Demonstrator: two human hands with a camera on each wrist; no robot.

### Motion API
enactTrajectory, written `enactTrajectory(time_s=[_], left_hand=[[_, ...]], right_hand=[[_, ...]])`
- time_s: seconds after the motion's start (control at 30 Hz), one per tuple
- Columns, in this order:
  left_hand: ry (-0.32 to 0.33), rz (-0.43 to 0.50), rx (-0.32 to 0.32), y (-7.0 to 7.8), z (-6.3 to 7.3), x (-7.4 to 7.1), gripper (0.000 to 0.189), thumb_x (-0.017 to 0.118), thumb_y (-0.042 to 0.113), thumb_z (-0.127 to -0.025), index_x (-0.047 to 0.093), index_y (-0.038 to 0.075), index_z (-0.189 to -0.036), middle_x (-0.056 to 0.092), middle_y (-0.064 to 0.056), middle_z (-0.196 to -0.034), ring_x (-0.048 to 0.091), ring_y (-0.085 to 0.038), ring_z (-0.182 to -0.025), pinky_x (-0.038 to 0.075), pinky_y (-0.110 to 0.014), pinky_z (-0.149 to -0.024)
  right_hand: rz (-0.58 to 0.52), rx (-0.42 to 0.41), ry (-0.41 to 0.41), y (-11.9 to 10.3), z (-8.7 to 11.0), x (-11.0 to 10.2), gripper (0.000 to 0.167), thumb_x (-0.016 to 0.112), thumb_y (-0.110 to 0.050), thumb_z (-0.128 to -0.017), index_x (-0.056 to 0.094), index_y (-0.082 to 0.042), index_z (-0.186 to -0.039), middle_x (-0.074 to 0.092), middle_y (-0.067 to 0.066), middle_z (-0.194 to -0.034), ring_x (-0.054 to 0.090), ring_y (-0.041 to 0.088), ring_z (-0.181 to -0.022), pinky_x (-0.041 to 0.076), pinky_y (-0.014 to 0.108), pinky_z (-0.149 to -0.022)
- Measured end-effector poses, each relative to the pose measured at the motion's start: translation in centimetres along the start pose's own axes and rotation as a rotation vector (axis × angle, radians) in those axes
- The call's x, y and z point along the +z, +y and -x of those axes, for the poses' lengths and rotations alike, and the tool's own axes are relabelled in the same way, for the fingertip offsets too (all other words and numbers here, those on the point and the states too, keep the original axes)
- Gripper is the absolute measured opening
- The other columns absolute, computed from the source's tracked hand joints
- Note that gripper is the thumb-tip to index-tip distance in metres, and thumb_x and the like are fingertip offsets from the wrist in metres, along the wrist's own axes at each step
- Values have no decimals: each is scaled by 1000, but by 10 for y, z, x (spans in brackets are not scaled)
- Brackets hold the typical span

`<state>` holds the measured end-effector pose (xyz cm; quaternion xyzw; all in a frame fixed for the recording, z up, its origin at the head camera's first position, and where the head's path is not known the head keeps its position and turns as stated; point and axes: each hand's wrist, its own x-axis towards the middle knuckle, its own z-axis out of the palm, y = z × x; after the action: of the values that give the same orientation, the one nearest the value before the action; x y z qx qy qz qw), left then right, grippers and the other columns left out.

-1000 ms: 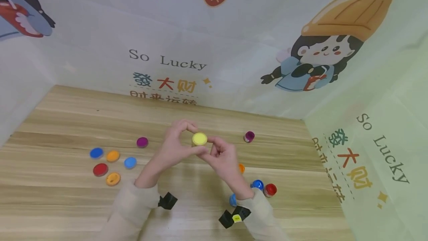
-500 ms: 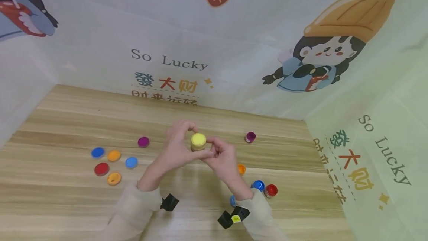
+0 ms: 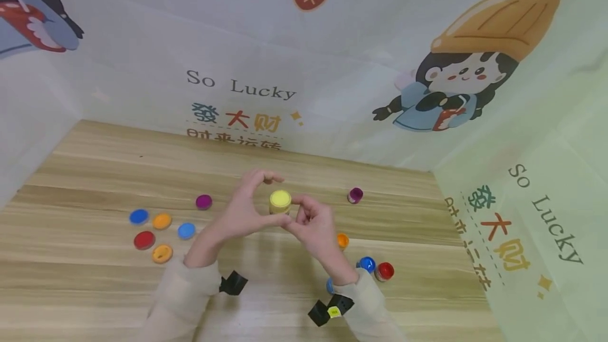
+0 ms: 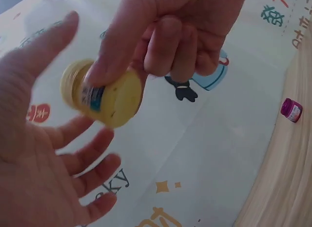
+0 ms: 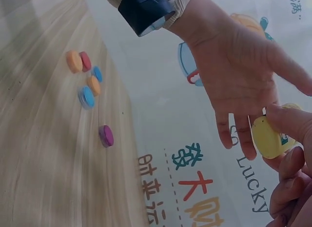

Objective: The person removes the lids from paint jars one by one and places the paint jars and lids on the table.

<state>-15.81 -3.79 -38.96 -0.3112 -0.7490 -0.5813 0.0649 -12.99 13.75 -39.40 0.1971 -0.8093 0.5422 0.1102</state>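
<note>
Above the middle of the table, a small yellow paint jar point(image 3: 280, 203) is held upright with its yellow lid on. My right hand point(image 3: 315, 228) pinches its body between thumb and forefinger, the other fingers curled. Around the lid, my left hand point(image 3: 239, 210) is spread in a C shape. In the left wrist view, the left fingers point(image 4: 95, 156) stand apart from the jar point(image 4: 105, 95), and a label shows beside the right thumb. The right wrist view shows the jar's base point(image 5: 265, 136) and the left palm point(image 5: 239, 71) behind it.
On the left lie loose lids: purple point(image 3: 203, 202), dark blue point(image 3: 139, 216), light blue point(image 3: 186, 230), red point(image 3: 144, 240) and two orange point(image 3: 162, 221). Lidless jars stand right: purple point(image 3: 355, 195), orange point(image 3: 342, 241), blue point(image 3: 367, 264), red point(image 3: 384, 272). A light blue jar point(image 3: 330, 285) is partly hidden.
My left fingers have spread away from the lid, and the left wrist has shifted slightly left. The jar has moved slightly left and down in view, still pinched by my right hand.
</note>
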Motion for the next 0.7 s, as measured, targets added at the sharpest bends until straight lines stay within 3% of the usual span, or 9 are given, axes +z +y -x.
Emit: enactTrajectory(time_s=[0.1,0.17,0.23,0.33,0.43,0.53,0.6,0.7], left_hand=[[-30,58,36,-1,0,-3,41,73,1,-76,60,1,-115,55,-14,-120,42,-29,-115,29,-55,-97],[-25,83,44,-1,0,-4,33,73,-3,-75,64,2,-106,57,-14,-116,44,-28,-114,28,-55,-97],[-6,50,21,-2,-1,-2,31,78,3,-73,64,4,-100,58,-10,-111,45,-25,-112,29,-53,-97],[3,-9,-14,-2,0,0,42,82,12,-70,60,7,-106,57,-6,-112,45,-23,-109,32,-49,-95],[-25,-7,21,-2,0,-2,44,78,8,-73,60,4,-112,57,-9,-116,43,-26,-112,30,-52,-96],[-34,25,53,-3,0,-4,36,76,1,-72,64,3,-107,58,-12,-115,43,-29,-114,28,-56,-96],[-22,10,44,-3,0,-5,31,79,3,-71,65,6,-98,60,-10,-111,44,-26,-112,29,-56,-95],[-21,-39,23,-3,-1,-4,42,84,12,-67,61,8,-102,58,-6,-109,44,-22,-108,33,-50,-94]], right_hand=[[-4,-3,-5,0,1,0,25,76,-2,-75,67,3,-98,42,2,-50,32,3,-44,25,18,-42],[-5,-5,-8,0,1,0,26,77,-3,-75,67,2,-99,42,2,-50,32,3,-44,25,18,-41],[-6,-4,-7,1,1,0,26,76,-2,-75,67,3,-98,41,2,-50,31,3,-44,25,18,-42],[1,13,-4,2,2,0,26,76,0,-75,67,4,-98,41,3,-49,31,3,-44,25,18,-43],[8,30,-7,1,2,1,27,76,1,-74,66,6,-98,42,5,-49,31,3,-43,25,18,-44],[12,38,-13,-11,2,0,26,75,3,-74,65,9,-98,41,7,-49,30,2,-44,24,18,-43],[13,44,-16,-20,2,-1,25,75,4,-74,65,10,-97,41,7,-49,30,1,-44,25,17,-43],[16,42,-14,-32,2,-3,23,73,7,-74,64,12,-95,41,7,-49,30,0,-45,25,17,-44]])
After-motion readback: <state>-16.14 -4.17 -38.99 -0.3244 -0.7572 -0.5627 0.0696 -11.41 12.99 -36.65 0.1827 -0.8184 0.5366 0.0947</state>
